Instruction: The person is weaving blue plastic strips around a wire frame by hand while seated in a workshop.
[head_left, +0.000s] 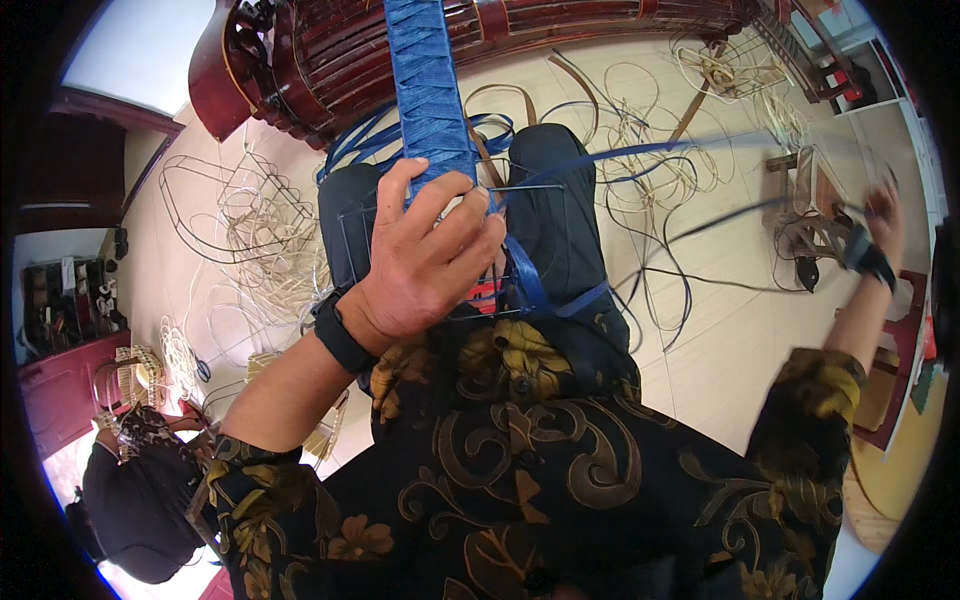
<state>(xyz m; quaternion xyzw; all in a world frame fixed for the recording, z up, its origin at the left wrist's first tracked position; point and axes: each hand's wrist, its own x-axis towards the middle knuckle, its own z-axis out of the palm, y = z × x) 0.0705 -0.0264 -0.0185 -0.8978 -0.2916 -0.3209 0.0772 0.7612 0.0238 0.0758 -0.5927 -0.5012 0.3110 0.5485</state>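
My left hand (435, 255) is closed around the lower end of a long band wrapped in crisscrossed blue strapping (431, 82). Below and around it, a thin metal wire frame (537, 187) rests between my knees, with a loop of blue strap (529, 281) hanging at its right side. Far out to the right is my right hand (885, 214), blurred, its fingers closed on a blue strap (630, 152). That strap stretches from the frame across the floor. The inside of my left grip is hidden.
A dark red carved wooden bench (337, 82) stands in front. Wire frames with tangled pale strips (262, 225) lie at left. Loose cords (637, 180) and a small wooden stool (806, 187) are at right. Another person (142, 510) sits lower left, near scissors (202, 370).
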